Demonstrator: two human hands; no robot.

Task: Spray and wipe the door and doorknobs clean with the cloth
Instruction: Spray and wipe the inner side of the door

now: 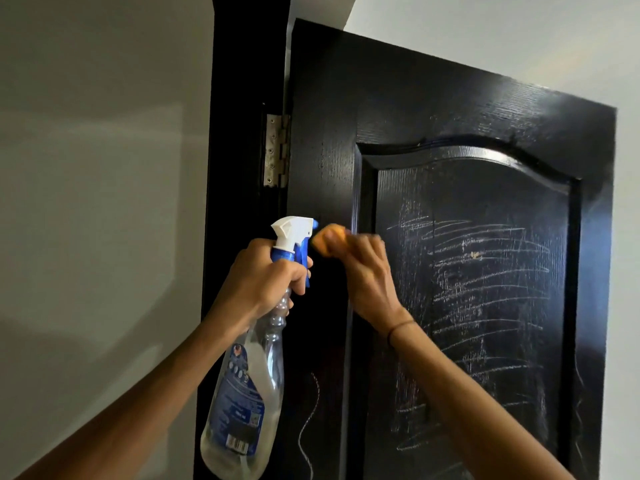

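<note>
Recorded on inspection: one black wood-grain panelled door [450,109], marked with pale chalk-like scribbles; one black door frame [239,81]; one silver metal hinge [276,150]; one clear plastic spray bottle [254,358] with a white and blue trigger head; one orange cloth [330,239]; two hands, left hand [265,275] and right hand [369,271]; one thin dark wristband [398,329].

Black door [450,116] fills centre and right of frame, hung open from dark frame [239,98] at centre left. Metal hinge [276,150] joins them, upper centre. White chalk-like scribbles [485,271] across raised arched panel at right; one wavy line [310,420] on door stile, lower centre.
</note>
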